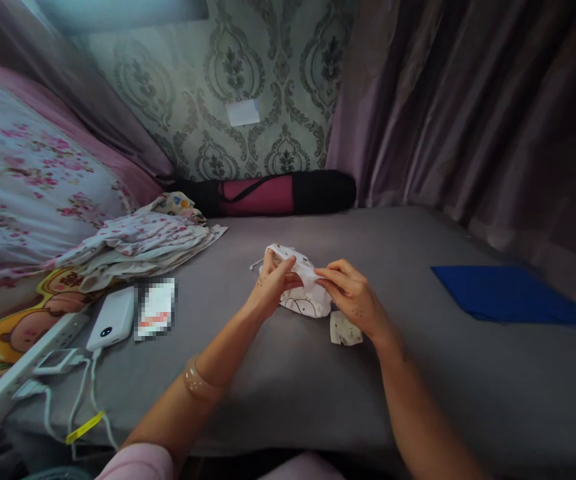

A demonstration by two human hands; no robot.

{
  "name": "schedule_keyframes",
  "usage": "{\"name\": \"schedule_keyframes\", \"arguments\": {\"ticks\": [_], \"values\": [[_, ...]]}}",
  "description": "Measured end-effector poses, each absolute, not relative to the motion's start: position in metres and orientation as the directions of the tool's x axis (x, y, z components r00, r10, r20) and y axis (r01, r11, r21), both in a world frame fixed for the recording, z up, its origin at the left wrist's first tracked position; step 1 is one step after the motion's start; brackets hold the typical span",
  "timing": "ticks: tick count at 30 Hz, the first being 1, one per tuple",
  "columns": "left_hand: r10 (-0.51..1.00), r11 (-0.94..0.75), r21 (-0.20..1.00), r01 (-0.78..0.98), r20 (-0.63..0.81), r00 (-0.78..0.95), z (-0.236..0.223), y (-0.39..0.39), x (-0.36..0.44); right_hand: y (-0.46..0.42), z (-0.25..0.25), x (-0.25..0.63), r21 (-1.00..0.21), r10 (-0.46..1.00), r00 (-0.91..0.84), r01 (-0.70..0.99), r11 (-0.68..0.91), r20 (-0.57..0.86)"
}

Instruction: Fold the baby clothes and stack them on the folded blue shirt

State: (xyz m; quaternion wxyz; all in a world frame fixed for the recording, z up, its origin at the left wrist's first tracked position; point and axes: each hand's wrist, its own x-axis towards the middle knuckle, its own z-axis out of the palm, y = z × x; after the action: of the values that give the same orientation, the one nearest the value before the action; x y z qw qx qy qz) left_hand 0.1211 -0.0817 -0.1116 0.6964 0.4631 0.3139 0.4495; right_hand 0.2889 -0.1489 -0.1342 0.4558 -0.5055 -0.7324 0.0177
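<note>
White cloth (313, 303) in left fingers (285, 268) and right fingers (335, 274), small beige piece (345, 331) just beside

No word, brand or number could be read with certainty. Dark lettering stood on the upper part of the yellow bear-print item (33, 327), too small to make out. The pixelated card (155, 309) bore 1 reddish band, its content illegible. On the white power bank (113, 317), the round dark display (107, 331) showed tiny light marks, also unreadable.
</note>
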Motion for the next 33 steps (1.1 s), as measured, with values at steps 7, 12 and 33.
{"name": "schedule_keyframes", "arguments": {"ticks": [7, 12, 33], "values": [[0.913, 0.173, 0.924, -0.342, -0.02, 0.408, -0.113, -0.081, 0.122, -0.153, -0.13, 0.284, -0.526, 0.796, 0.048, 0.774, 0.352, 0.604], [0.92, 0.161, 0.935, -0.316, -0.027, 0.39, -0.121, -0.078, 0.123, -0.151, -0.134, 0.287, -0.588, 0.84, 0.06, 0.741, 0.325, 0.539], [0.918, -0.397, 0.855, 0.335, 0.377, 0.126, -0.184, -0.027, 0.086, -0.146, -0.135, 0.293, -0.63, 0.729, 0.26, 0.721, 0.291, 0.634]]}}
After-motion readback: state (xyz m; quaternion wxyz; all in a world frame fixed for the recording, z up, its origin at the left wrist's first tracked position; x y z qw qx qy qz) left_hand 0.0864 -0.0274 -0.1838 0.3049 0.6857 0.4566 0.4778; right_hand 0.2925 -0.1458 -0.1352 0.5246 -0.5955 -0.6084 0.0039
